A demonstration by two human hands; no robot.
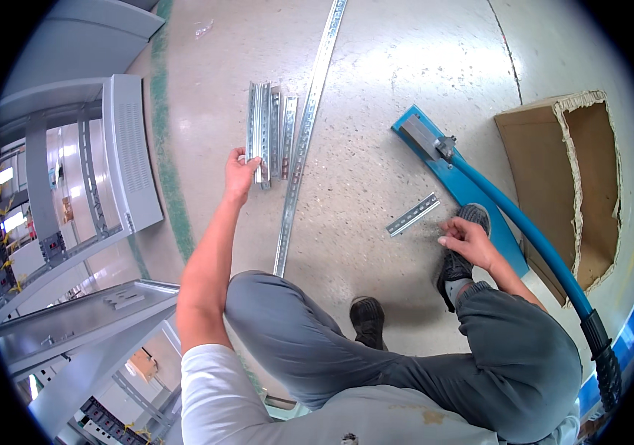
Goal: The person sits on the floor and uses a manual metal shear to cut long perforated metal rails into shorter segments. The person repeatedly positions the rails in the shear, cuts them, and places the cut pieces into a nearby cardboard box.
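Observation:
My left hand point(240, 176) is closed on the near end of a short slotted metal mounting rail, at the left side of a bundle of such rails point(259, 122) on the floor. Its thumb lies over the top, and the fingers go round the outer side. Half curled, my right hand point(470, 243) hangs above my shoe with a gap between thumb and fingers and nothing seen in it. A single short slotted rail point(413, 215) lies apart on the floor, just left of that hand. One long slotted rail point(306, 122) runs away from my left knee, past the bundle.
A blue lever cutter point(436, 162) lies on the right, its long handle point(539, 241) curving toward me. Beyond it stands an open cardboard box point(532, 170). Grey metal cabinet frames point(133, 148) line the left, beside a green floor stripe point(167, 148).

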